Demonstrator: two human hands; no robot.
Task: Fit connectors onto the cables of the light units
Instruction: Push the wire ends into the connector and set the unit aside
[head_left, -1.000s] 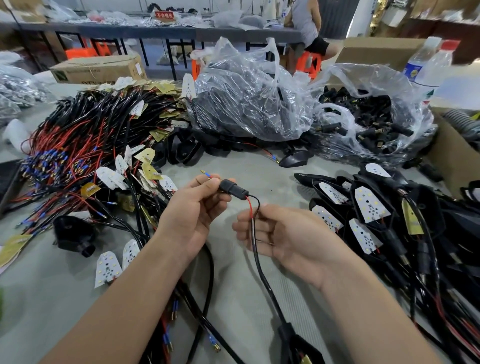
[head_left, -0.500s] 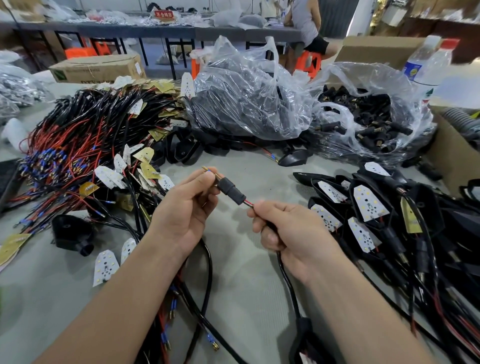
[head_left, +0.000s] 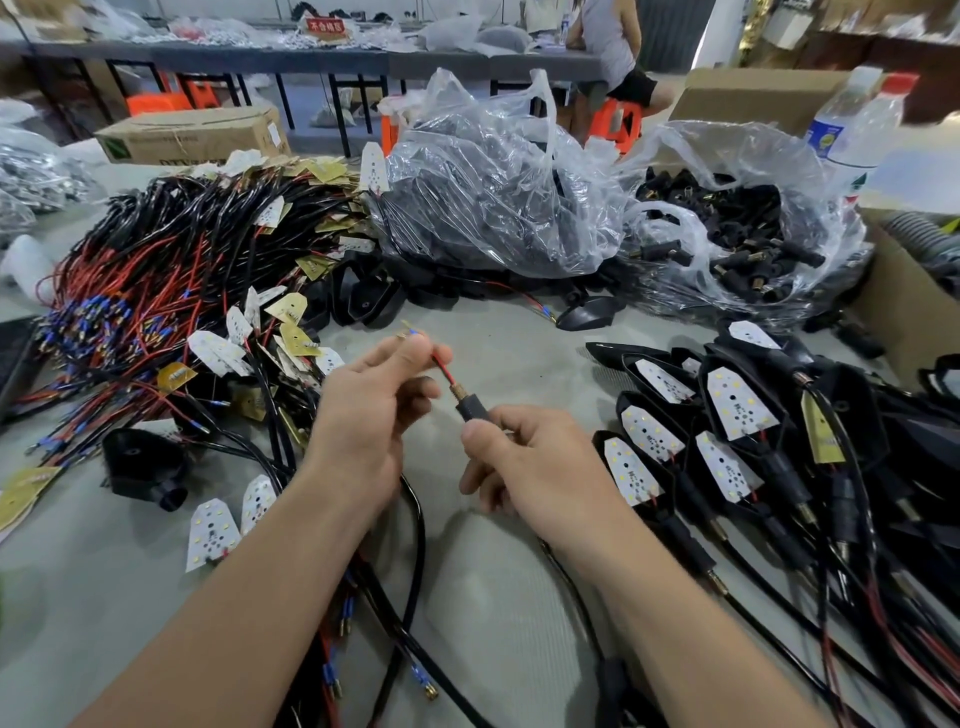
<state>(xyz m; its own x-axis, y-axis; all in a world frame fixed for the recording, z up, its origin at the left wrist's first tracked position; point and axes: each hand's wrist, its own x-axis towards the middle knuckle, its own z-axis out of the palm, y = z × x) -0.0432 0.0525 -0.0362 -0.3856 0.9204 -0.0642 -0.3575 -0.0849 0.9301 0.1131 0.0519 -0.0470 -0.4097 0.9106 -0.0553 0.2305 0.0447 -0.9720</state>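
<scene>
A busy workshop lies beyond, with long tables at the far wall and another person seated there. Nearer, a grey tabletop (head_left: 78, 597) carries the whole job.

The largest mass is the heap of unfitted cables (head_left: 156, 280) at far left. It is a tangle of black and red leads with blue-sleeved terminals and small LED boards, and none of them shows a connector. At far centre a clear plastic bag (head_left: 493, 197) is stuffed with dark parts. To its right an open bag of loose connectors (head_left: 727, 234) looks well stocked. At near right lies a smaller pile of finished light units (head_left: 753, 441), black housings with LED boards, each lead carrying a black connector.

Judging by the piles, a modest share is done and the bulk is left.

Between them, one piece is in hand. The left hand (head_left: 369, 415) has a closed grip, pinching the free end of the leads near their terminal (head_left: 413, 332). The right hand (head_left: 535, 467) has its grip closed on the connector (head_left: 471, 410), held between thumb and fingers just above the tabletop. The connector's brass threaded nose (head_left: 457, 392) points up along the red wire (head_left: 443, 368), which runs into it. So the connector seems to be threaded on but perhaps not yet seated. It probably has to slide down onto the black cable, which is hidden inside the right hand's grip.
</scene>
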